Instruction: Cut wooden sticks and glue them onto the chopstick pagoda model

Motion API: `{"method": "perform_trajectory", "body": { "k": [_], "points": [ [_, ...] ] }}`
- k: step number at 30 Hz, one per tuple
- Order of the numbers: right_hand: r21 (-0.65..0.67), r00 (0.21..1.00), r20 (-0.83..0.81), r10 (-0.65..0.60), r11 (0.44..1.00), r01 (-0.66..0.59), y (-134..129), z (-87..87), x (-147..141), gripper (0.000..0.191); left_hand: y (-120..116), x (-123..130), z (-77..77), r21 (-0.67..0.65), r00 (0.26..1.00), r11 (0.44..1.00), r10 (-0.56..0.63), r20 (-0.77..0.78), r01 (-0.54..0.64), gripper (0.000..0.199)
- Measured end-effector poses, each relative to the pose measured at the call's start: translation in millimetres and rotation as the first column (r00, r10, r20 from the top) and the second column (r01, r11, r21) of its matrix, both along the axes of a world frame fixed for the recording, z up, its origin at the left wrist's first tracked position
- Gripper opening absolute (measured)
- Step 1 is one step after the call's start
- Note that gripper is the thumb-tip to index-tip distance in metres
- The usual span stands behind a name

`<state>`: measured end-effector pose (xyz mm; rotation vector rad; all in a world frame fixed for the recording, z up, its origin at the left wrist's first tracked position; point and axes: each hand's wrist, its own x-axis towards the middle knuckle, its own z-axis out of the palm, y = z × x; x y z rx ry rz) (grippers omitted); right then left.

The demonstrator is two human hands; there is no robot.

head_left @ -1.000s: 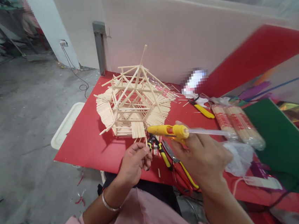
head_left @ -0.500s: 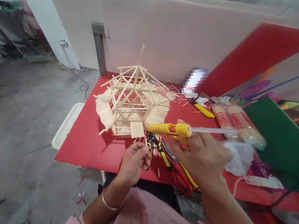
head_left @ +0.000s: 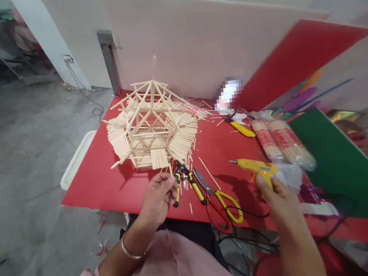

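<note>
My left hand [head_left: 160, 195] pinches a short wooden stick [head_left: 170, 170], held upright just in front of a model pavilion [head_left: 151, 119] built of thin wooden sticks. The model has a peaked open frame and slatted panels round its base. In my right hand [head_left: 279, 196] is a yellow hot glue gun [head_left: 256, 168], its nozzle pointing left over the tabletop, away from the model. Black-and-yellow pliers [head_left: 188, 183] lie beside my left fingers. Scissors [head_left: 213, 191] with one red and one yellow handle rest between my hands.
On the red tabletop [head_left: 99, 176] are bundles of wrapped sticks [head_left: 282, 141], yellow-handled pliers [head_left: 241, 128], loose stick pieces and a crumpled plastic bag [head_left: 290, 177]. A green board [head_left: 346, 170] lies at right. A pale partition [head_left: 174, 39] stands behind. Black cables [head_left: 243, 249] hang at the front edge.
My right hand has swung right and lower with the glue gun, away from the model and the stick. My left hand keeps its pinch on the stick. The view has shifted slightly right.
</note>
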<state>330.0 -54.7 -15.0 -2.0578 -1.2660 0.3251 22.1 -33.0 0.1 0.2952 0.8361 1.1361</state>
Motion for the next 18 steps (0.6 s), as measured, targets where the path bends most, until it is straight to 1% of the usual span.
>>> {"method": "perform_trajectory", "body": {
  "k": [1, 3, 5, 7, 8, 9, 10, 11, 12, 13, 14, 15, 16, 18],
  "points": [
    [-0.083, 1.000, 0.028, -0.003, 0.997, 0.006, -1, -9.7, 10, 0.054, 0, 0, -0.1, 0.009, 1.000, 1.000, 0.007, 0.002, -0.007, 0.039],
    [-0.162, 0.998, 0.051, 0.028, 0.987, -0.020, 0, -23.8, 22, 0.055, 1, 0, -0.6, 0.027, 1.000, 1.000, 0.016, 0.001, -0.017, 0.038],
    [-0.171, 0.994, 0.096, 0.053, 0.985, -0.036, 2, -28.5, 20, 0.051, 0, 1, -0.9, 0.039, 1.000, 0.999, 0.012, -0.010, -0.011, 0.037],
    [-0.095, 0.968, 0.247, 0.048, 0.995, -0.025, 3, -22.5, 4, 0.045, 0, 1, -0.7, 0.038, 1.000, 0.999, 0.004, -0.023, -0.003, 0.036],
    [-0.007, 0.926, 0.376, 0.036, 0.999, -0.036, 4, -16.1, -10, 0.040, 0, 1, -0.5, 0.033, 1.000, 0.999, 0.002, -0.029, -0.001, 0.036],
    [0.101, 0.862, 0.507, 0.025, 0.991, -0.088, 3, -8.1, -26, 0.034, 0, 2, -0.3, 0.028, 0.999, 1.000, 0.002, -0.035, -0.001, 0.037],
    [0.186, 0.819, 0.570, 0.058, 0.963, -0.197, 3, 0.5, -45, 0.028, 0, 3, 0.0, 0.024, 0.999, 1.000, 0.001, -0.041, 0.000, 0.037],
    [0.251, 0.796, 0.591, 0.131, 0.908, -0.336, 2, 9.0, -65, 0.019, 0, 4, 0.3, 0.025, 0.999, 1.000, -0.001, -0.044, 0.003, 0.036],
    [0.315, 0.768, 0.607, 0.202, 0.827, -0.466, 2, 16.4, -86, 0.011, 0, 4, 0.5, 0.030, 0.999, 1.000, -0.006, -0.042, 0.007, 0.036],
    [0.329, 0.723, 0.629, 0.285, 0.745, -0.580, 2, 22.2, -105, 0.009, 0, 5, 0.7, 0.037, 0.999, 0.999, -0.009, -0.036, 0.010, 0.035],
    [0.328, 0.688, 0.641, 0.339, 0.690, -0.646, 2, 26.0, -124, 0.015, 1, 5, 0.7, 0.041, 1.000, 0.999, -0.012, -0.027, 0.014, 0.035],
    [0.345, 0.657, 0.659, 0.365, 0.630, -0.696, 4, 27.7, -139, 0.021, 1, 6, 0.6, 0.041, 1.000, 0.999, -0.017, -0.017, 0.017, 0.034],
    [0.377, 0.650, 0.672, 0.355, 0.591, -0.713, 6, 27.6, -151, 0.026, 1, 6, 0.4, 0.038, 1.000, 0.999, -0.022, -0.007, 0.022, 0.033],
    [0.405, 0.642, 0.694, 0.327, 0.561, -0.723, 12, 23.7, -167, 0.031, 3, 4, -0.4, 0.027, 1.000, 0.999, -0.029, 0.004, 0.029, 0.032]
  ]
}}
